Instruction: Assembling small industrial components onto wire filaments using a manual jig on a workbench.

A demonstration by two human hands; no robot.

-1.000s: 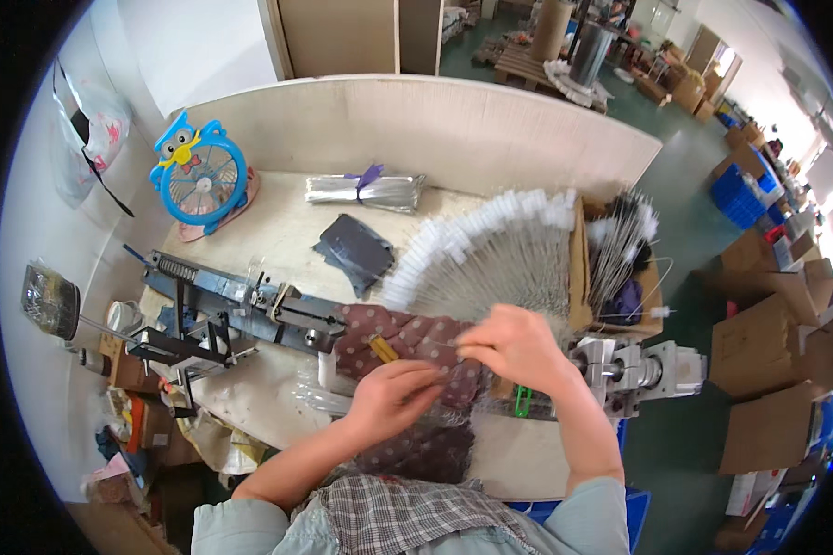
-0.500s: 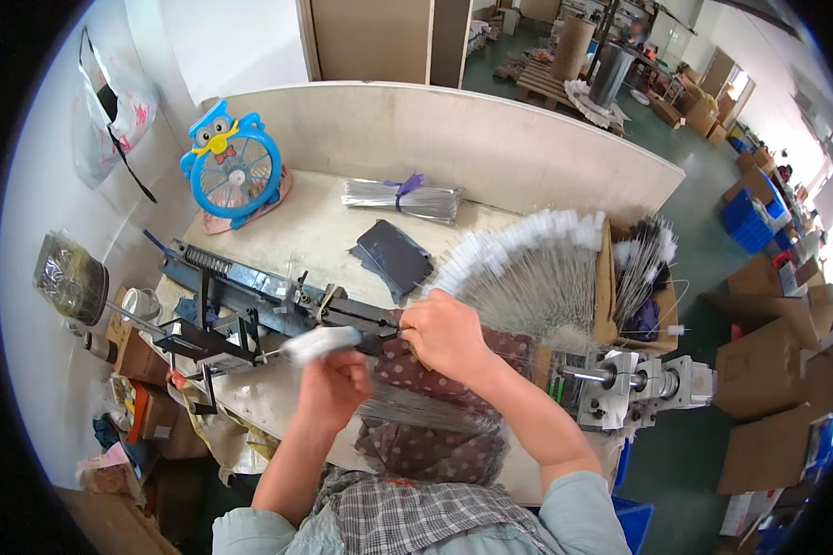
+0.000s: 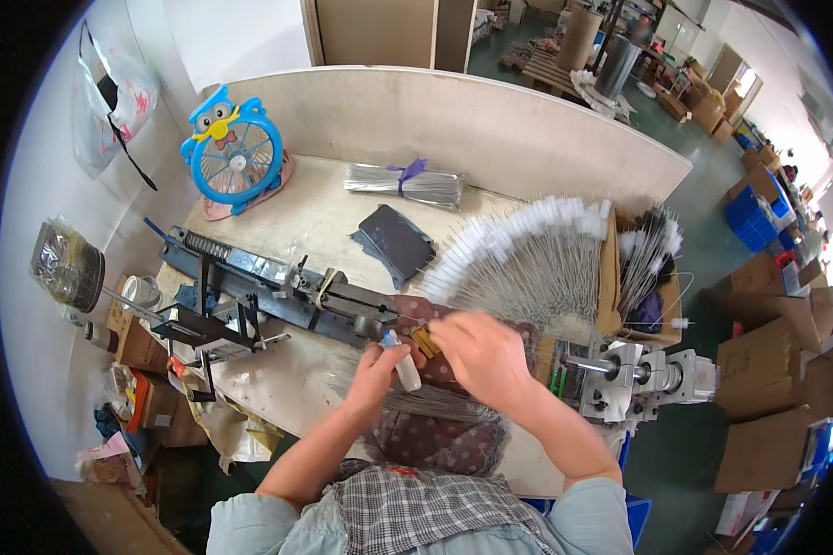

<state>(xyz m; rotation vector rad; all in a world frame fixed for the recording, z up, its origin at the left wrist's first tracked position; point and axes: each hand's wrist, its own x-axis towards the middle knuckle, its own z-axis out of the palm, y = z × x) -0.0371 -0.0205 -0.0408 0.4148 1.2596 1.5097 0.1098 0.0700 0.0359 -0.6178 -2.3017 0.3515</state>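
The left hand (image 3: 372,375) has its fingers closed around a tilted white bottle (image 3: 407,374), bluish end up, over the dotted cloth (image 3: 441,372). The right hand (image 3: 484,359), blurred and curled, is over the cloth too; whether it grips anything, I cannot tell. Near its fingertips, a yellow piece (image 3: 425,343) shows over the cloth. Left of the cloth, a metal rail (image 3: 273,275) crosses the worktop (image 3: 310,208); right of it sits a metal machine (image 3: 640,381). Beyond the cloth lie spread brushes (image 3: 528,264), dark sheets (image 3: 396,244) and a tied bundle (image 3: 435,185).
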